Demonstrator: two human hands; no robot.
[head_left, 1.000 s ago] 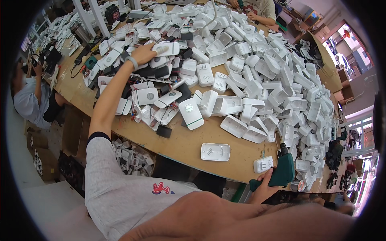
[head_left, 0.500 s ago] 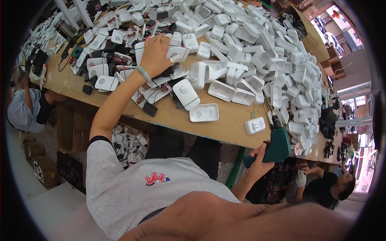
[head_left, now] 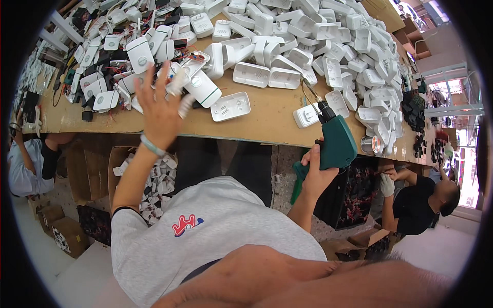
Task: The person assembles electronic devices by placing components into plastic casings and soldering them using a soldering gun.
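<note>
An open brown cardboard box (head_left: 119, 164) sits under the surface; two smaller brown boxes (head_left: 57, 228) stand lower left.

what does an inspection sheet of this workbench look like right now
surface: long brown wooden bench, bare only along its near edge
job's things: dark green pistol-shaped power tool with its thin tip over the bench edge; small white square plastic casing beside the tip; white rounded plastic casing at the left fingers
clutter: heap of white plastic housings over the far and right bench; a flat white rectangular cover lying alone
hands: left hand raised, fingers spread, touching the white rounded plastic casing; right hand gripping the tool handle
cables: red and black wires among the left-side parts
surroundings: cardboard boxes under the bench; seated persons at both sides
</note>
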